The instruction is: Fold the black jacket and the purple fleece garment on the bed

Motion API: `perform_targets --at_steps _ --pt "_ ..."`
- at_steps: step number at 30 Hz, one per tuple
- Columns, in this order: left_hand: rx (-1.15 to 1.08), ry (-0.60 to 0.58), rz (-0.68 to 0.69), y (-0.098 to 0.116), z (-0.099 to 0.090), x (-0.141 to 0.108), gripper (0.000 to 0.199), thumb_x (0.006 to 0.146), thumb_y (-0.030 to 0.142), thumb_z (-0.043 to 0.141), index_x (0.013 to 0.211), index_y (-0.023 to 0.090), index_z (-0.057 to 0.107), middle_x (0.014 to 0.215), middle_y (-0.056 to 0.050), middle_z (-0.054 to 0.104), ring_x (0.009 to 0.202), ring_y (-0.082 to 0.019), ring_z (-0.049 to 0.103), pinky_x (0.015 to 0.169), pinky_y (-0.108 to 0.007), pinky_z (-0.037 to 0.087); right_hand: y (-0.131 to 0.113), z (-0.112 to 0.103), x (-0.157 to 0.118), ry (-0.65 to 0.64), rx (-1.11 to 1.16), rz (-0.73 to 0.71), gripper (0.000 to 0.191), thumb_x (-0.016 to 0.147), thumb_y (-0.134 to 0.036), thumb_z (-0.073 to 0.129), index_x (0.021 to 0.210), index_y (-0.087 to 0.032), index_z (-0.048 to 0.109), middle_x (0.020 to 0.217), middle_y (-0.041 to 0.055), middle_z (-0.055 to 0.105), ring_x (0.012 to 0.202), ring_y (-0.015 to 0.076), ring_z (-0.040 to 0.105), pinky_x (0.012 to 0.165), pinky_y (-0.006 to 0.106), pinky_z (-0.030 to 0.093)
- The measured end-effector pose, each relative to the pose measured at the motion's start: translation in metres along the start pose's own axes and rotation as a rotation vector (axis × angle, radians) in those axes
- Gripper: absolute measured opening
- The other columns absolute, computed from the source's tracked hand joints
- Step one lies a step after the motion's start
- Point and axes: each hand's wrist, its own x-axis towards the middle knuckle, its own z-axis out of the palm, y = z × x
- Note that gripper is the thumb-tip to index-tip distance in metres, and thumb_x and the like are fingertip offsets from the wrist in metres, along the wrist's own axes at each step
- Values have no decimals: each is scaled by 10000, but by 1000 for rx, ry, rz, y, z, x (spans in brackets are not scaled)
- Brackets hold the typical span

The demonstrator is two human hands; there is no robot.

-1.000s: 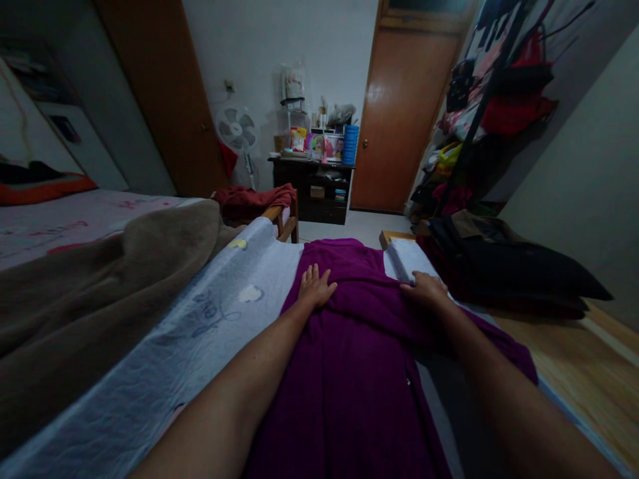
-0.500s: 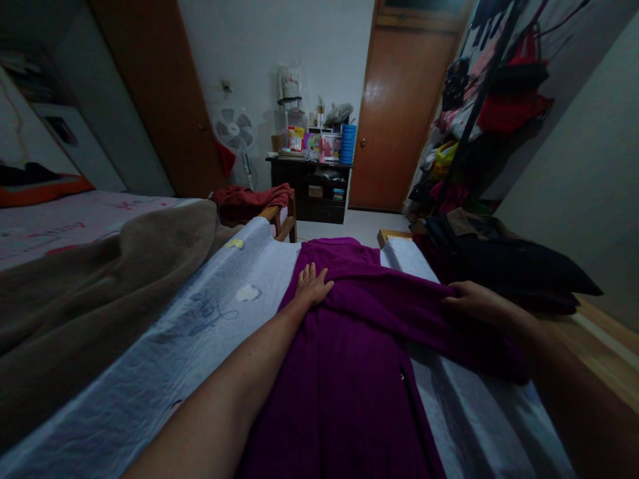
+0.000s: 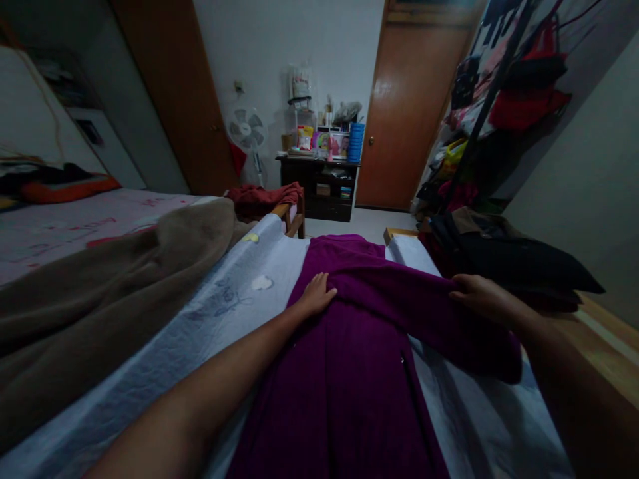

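Observation:
A purple jacket [image 3: 359, 359] with a zipped side pocket lies spread on the pale blue bed sheet [image 3: 229, 313]. My left hand [image 3: 318, 295] rests flat on its upper part, palm down and fingers stretched out. Off to the right, my right hand [image 3: 482, 296] grips the jacket's sleeve [image 3: 424, 303], which runs sideways across the chest and hangs past the body of the garment. The fingertips of that hand are partly hidden under the cloth.
A brown blanket [image 3: 164, 259] covers the left side. At the right lies a stack of dark folded clothes [image 3: 509, 249]. Beyond the bed stand a black cabinet [image 3: 294, 193], a white fan [image 3: 248, 130] and a wooden door [image 3: 399, 113]. Bags hang at the upper right.
The view has shifted slightly, so the room sits further right. My left hand's fingers have drawn closer together on the jacket. My right hand still holds the sleeve.

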Motion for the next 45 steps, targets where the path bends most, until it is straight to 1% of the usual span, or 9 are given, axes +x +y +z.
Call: perform_targets --at_steps 6,12,17,23,26,29,34,39,45 --pt "-47 79 106 -2 5 -45 678 843 238 500 1470 103 280 1557 -125 296 1439 -189 253 1182 -333 212 -5 32 -8 342 -431 130 320 867 -211 481 1138 -137 634 1060 198 627 929 297 608 718 347 426" --pt "-33 172 15 7 -7 -43 605 795 182 558 1383 170 419 1416 -70 501 1304 -180 447 1126 -302 312 -117 97 -12 204 -183 -354 244 881 -240 507 1073 -174 641 1124 108 615 1028 227 555 866 287 390" --pt "48 204 -112 26 -10 -33 451 795 232 575 1244 202 551 1243 -96 581 1163 -256 529 1001 -369 419 -180 145 1 121 -182 -392 332 862 -185 491 1177 -166 594 1193 122 593 1077 245 531 888 316 376" --pt "136 251 -227 34 -3 -31 335 820 203 504 1139 265 588 1184 -80 588 1100 -253 532 889 -383 449 -158 152 19 150 -139 -340 374 837 -150 488 1175 -210 636 1249 96 594 1148 233 508 929 312 361" --pt "112 176 -251 34 -13 -21 293 801 281 539 1080 250 626 1190 -102 605 1112 -293 540 883 -420 441 -142 132 34 45 -29 -262 260 829 -286 529 984 -207 723 1033 73 689 947 214 600 783 275 407" --pt "28 40 -311 37 -30 -3 336 793 476 558 995 233 670 1144 -118 653 1090 -346 568 872 -461 437 -137 112 58 91 44 -160 414 901 -433 428 805 -172 734 775 83 696 740 195 618 674 271 403" --pt "0 317 -257 41 -25 13 414 905 502 402 1101 215 628 1180 -112 640 1123 -291 548 927 -421 413 -125 100 108 314 -56 3 401 915 -441 430 877 -173 726 929 128 711 866 223 636 734 292 431" --pt "12 293 -105 36 9 13 472 876 520 495 1237 223 561 1279 -96 592 1213 -275 481 1037 -419 337 -106 98 144 -9 -160 32 356 868 -430 536 940 -131 716 977 153 697 885 244 642 723 315 455" --pt "25 183 -68 33 9 17 608 825 580 546 1324 236 504 1387 -78 529 1298 -280 418 1086 -455 287 -94 84 159 -219 -143 -31 236 722 -363 719 807 -143 721 730 60 679 678 170 625 604 251 443"
